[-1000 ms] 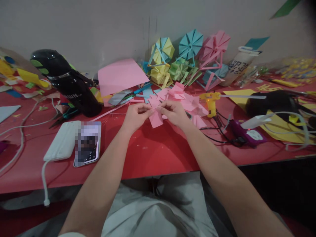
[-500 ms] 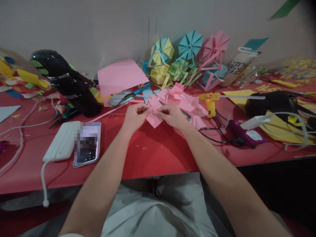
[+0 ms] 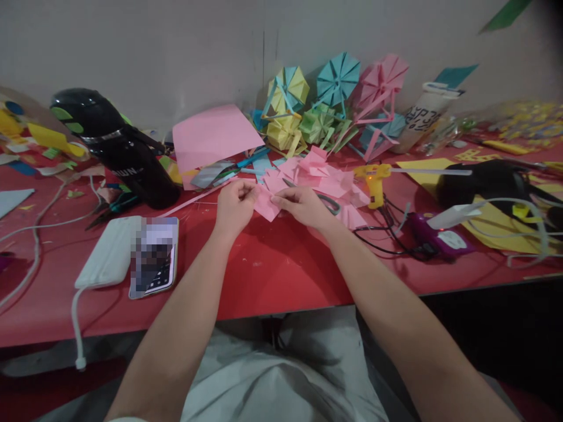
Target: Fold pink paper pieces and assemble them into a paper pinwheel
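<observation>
A small square of pink paper (image 3: 267,205) is held up between my two hands, above the red table near its middle. My left hand (image 3: 237,205) pinches its left corner between thumb and fingers. At the opposite corner, the thumb and fingers of my right hand (image 3: 301,205) are closed on it too. Just behind lies a heap of folded pink paper pieces (image 3: 323,173). Scissors (image 3: 332,204) rest partly under that heap, by my right hand, with their blades mostly hidden.
Left of my arms are a phone (image 3: 160,252), a white power bank (image 3: 109,252) and a black bottle (image 3: 127,158). A yellow glue gun (image 3: 373,184) with a cord and a purple power adapter (image 3: 442,237) lie right. Several folded paper umbrellas (image 3: 338,79) lean against the wall.
The pink paper square has shifted slightly left and turned between my fingers. My left hand has moved a little left; my right hand stays nearly in place.
</observation>
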A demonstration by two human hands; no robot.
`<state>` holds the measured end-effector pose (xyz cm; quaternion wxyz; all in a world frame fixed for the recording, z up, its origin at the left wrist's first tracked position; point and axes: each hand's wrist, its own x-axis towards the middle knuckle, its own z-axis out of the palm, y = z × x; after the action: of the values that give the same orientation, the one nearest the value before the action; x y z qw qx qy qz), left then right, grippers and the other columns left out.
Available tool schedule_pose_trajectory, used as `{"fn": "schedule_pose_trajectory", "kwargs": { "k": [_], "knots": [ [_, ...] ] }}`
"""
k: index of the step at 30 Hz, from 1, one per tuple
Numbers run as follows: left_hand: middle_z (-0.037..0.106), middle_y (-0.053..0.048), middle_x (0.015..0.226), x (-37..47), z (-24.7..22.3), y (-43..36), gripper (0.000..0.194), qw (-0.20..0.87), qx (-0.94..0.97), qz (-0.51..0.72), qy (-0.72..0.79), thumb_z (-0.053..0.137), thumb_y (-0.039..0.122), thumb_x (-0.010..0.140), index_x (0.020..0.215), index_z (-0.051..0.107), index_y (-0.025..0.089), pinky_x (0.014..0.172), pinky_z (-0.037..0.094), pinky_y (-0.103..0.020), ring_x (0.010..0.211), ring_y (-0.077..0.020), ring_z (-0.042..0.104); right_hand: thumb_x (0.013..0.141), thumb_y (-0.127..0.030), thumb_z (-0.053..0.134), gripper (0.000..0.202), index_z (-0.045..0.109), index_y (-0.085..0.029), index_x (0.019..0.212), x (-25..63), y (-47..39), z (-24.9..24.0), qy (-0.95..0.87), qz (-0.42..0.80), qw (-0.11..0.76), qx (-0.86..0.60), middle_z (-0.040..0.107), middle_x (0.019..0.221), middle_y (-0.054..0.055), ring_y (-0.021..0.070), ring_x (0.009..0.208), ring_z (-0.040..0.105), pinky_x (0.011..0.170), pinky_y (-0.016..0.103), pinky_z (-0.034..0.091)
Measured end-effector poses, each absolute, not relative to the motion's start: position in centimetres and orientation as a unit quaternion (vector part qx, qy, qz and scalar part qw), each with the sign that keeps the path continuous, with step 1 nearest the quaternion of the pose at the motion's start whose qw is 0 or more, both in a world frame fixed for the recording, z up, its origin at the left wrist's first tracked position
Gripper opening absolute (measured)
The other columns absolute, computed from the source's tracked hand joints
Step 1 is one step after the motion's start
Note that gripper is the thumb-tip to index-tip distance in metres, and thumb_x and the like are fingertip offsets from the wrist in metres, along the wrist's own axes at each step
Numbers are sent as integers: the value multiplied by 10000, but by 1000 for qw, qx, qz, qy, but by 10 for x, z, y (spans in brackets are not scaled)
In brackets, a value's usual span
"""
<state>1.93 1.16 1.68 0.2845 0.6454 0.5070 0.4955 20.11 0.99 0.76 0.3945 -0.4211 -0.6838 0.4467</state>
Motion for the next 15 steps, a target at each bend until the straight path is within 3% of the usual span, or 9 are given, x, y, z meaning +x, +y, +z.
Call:
{"fn": "schedule_pose_trajectory", "kwargs": {
  "k": [4, 7, 10, 12, 15],
  "knots": [
    [649, -13, 697, 17, 15, 14, 82, 300, 620, 508, 518, 612, 211, 773, 708, 633, 166, 607, 438, -258, 632, -137, 585, 773, -576, 674, 408, 711, -170, 794, 201, 12, 5, -666, 446, 422, -424, 687, 706, 57, 154, 628, 622, 630, 304, 548],
    [667, -22, 692, 16, 12, 16, 95, 317, 604, 503, 530, 611, 231, 768, 748, 667, 157, 614, 460, -269, 644, -153, 611, 784, -515, 692, 370, 742, -198, 969, 200, 9, 5, -689, 393, 444, -416, 725, 1013, 97, 191, 845, 663, 735, 328, 568],
    [709, -37, 771, 17, 9, 16, 152, 308, 596, 503, 545, 621, 234, 757, 849, 710, 154, 696, 503, -294, 725, -174, 649, 701, -441, 791, 504, 701, -232, 1151, 198, 5, 6, -733, 348, 429, -397, 654, 1252, 99, 225, 1059, 628, 835, 345, 552],
    [729, -51, 862, 18, 7, 16, 186, 318, 594, 508, 537, 630, 232, 749, 893, 719, 155, 762, 520, -311, 803, -186, 669, 674, -412, 816, 564, 683, -233, 1193, 197, 4, 5, -757, 332, 408, -388, 641, 1276, 99, 228, 1079, 616, 857, 354, 539],
    [722, -55, 907, 22, 9, 14, 181, 371, 575, 513, 518, 629, 240, 749, 889, 711, 159, 768, 536, -319, 837, -191, 672, 717, -394, 778, 493, 695, -220, 1171, 196, 3, 4, -758, 326, 401, -397, 670, 1219, 97, 220, 1014, 629, 844, 358, 527]
  ]
}}
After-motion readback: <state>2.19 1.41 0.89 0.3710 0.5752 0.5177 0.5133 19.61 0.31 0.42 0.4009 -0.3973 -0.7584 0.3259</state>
